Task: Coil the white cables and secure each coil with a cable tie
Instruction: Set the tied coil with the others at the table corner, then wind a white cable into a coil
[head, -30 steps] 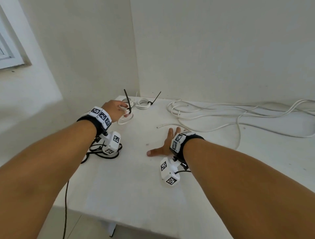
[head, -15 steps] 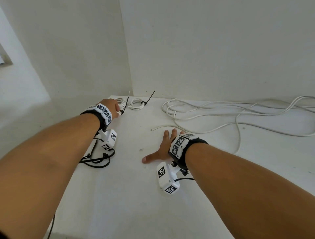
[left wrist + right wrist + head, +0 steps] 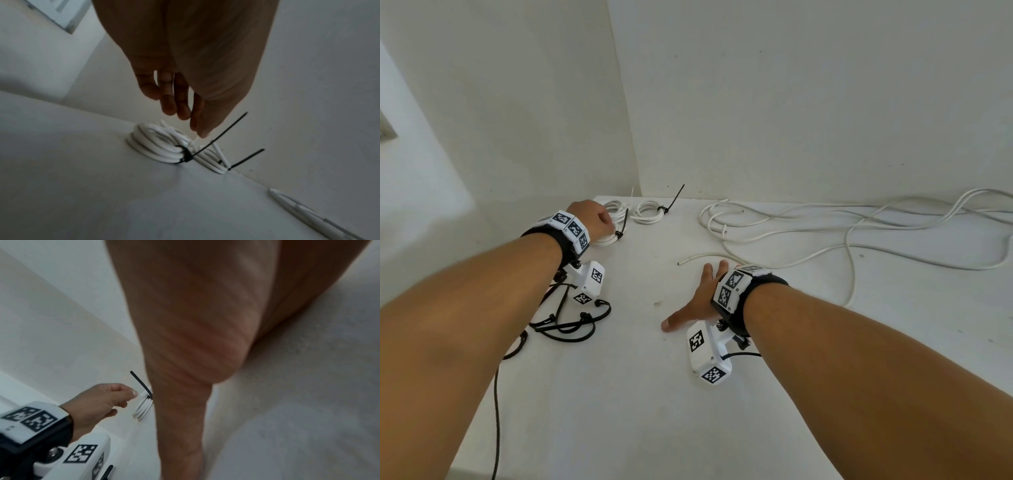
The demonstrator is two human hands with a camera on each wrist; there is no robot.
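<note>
At the table's back left corner a tied white coil (image 3: 608, 238) (image 3: 156, 146) lies flat, its black cable tie (image 3: 625, 222) (image 3: 218, 139) sticking up. My left hand (image 3: 594, 219) (image 3: 185, 116) (image 3: 115, 399) hovers just above it with relaxed fingers and holds nothing. A second tied coil (image 3: 649, 213) (image 3: 209, 164) lies right beside it, with more coiled cable behind. Loose white cables (image 3: 825, 222) sprawl across the back right, one free end (image 3: 681, 263) lying just ahead of my right hand (image 3: 698, 301), which rests flat and spread on the table.
Black cords (image 3: 571, 322) from the wrist camera lie on the white table (image 3: 619, 394) near its left edge and hang over it. Walls close the back and the left corner. A loose cable strand (image 3: 308, 211) runs along the back wall.
My left hand carried the tied coil back to the corner, laid it by the other coils and let go. The right hand stayed flat on the table.
</note>
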